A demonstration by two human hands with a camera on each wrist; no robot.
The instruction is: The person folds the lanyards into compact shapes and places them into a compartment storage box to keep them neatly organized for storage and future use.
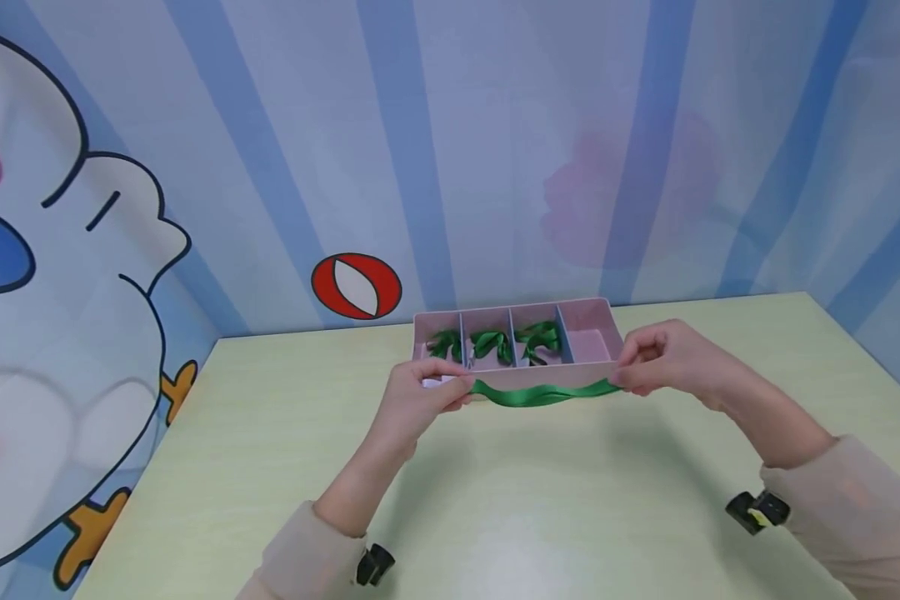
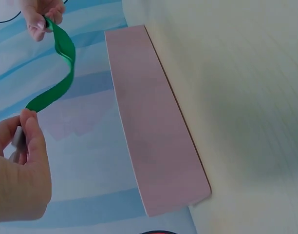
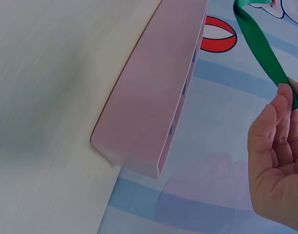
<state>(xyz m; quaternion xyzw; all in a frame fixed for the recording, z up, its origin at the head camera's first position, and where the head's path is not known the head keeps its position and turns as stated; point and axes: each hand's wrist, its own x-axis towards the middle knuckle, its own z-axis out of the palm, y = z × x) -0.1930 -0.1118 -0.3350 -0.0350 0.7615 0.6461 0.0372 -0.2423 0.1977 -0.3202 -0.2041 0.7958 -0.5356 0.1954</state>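
A green ribbon [image 1: 543, 397] hangs in a shallow sag between the two hands, in front of a pink divided box [image 1: 589, 305]. My left hand [image 1: 414, 402] pinches one end between thumb and fingertips. A small whitish piece [image 1: 433, 382] also pokes out from that hand; its kind cannot be told. The other end is pinched by my right hand [image 1: 675, 360], near the box's front right corner. In the right wrist view the ribbon [image 3: 258, 46] runs taut and flat up from the right fingertips. Green ribbon pieces [image 1: 537, 335] lie in three compartments; the rightmost compartment [image 1: 591, 335] holds none.
The box stands at the back of a pale wooden table [image 1: 307, 433], close to a blue striped backdrop [image 1: 480, 150]. A cartoon figure [image 1: 45, 350] and a red oval [image 1: 322, 283] are printed on the backdrop. Black wrist cameras [image 1: 375, 565] sit at both sleeves.
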